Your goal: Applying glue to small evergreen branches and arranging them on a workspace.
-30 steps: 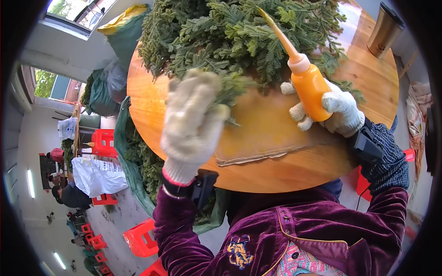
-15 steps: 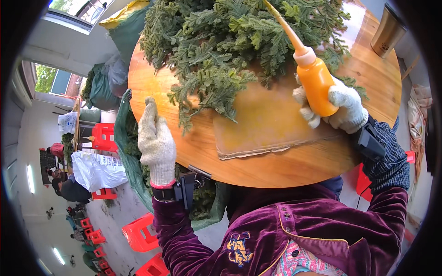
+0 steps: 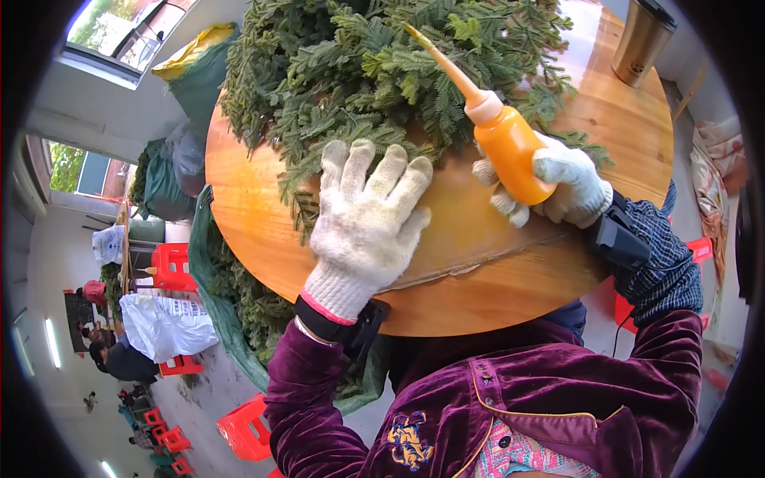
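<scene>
The left hand (image 3: 366, 223) and the right hand (image 3: 574, 179), both gloved, are apart — the left palm-down, five digits spread, at the near edge of one heap of green sprigs (image 3: 358, 72); the right wrapped round one orange bottle (image 3: 514, 155) (one long nozzle (image 3: 446, 68), tilted leftward). One brown board (image 3: 466, 227) lies between them on one round wooden table (image 3: 510, 295); I see one metal tumbler (image 3: 640, 46) beyond the right.

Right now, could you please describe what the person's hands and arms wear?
The left hand and right hand wear cream knitted gloves, the left pink-edged; above are black boxy wrist devices, purple velvet sleeves and, right only, a dark checked oversleeve.
</scene>
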Demonstrator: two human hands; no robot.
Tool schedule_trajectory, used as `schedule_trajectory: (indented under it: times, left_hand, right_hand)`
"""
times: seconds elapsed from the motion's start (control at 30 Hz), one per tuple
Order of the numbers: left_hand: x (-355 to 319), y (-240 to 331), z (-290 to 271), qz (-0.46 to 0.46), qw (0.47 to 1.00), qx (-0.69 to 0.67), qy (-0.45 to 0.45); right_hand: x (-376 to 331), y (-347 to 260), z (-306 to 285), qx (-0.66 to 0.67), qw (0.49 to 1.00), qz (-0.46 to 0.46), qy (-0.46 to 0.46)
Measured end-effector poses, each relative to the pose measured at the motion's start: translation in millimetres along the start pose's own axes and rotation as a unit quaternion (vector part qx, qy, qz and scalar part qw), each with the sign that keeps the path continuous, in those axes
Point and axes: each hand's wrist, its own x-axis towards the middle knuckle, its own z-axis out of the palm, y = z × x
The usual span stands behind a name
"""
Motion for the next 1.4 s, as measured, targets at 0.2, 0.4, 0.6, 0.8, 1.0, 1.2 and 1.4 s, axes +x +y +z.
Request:
schedule_trajectory:
  times: [0.2,0.4,0.6,0.8,1.0,1.2,1.4]
  left_hand:
    - [-27.0,-22.7,-3.4,-0.050,0.983,-0.086,0.156]
    - [-87.2,-43.5,0.7,-0.240,0.922,-0.153,0.261]
    - [-108.3,-27.3,-9.4,-0.223,0.943,-0.139,0.201]
    - [-72.7,29.8,-6.8,-0.091,0.980,-0.174,-0.034]
    - [-67.2,39.4,-0.9,-0.059,0.983,-0.175,-0.010]
    - [-71.4,38.9,0.8,-0.104,0.975,-0.190,-0.040]
    - [-71.5,40.0,-1.9,-0.099,0.979,-0.178,-0.004]
  right_hand:
    - [1.0,0.8,-3.2,0.021,0.999,-0.012,-0.028]
    - [-0.5,0.9,-4.3,0.019,1.000,-0.010,-0.017]
    - [1.7,1.4,-2.2,-0.012,1.000,-0.020,-0.012]
    - [-10.4,-15.0,-15.3,-0.017,0.991,-0.120,0.060]
    - [-77.9,-44.8,-48.4,-0.014,0.976,-0.204,0.072]
    - [-70.9,-30.8,-40.2,-0.077,0.985,-0.052,0.146]
    - [16.8,-42.7,-44.2,-0.184,0.980,-0.032,0.067]
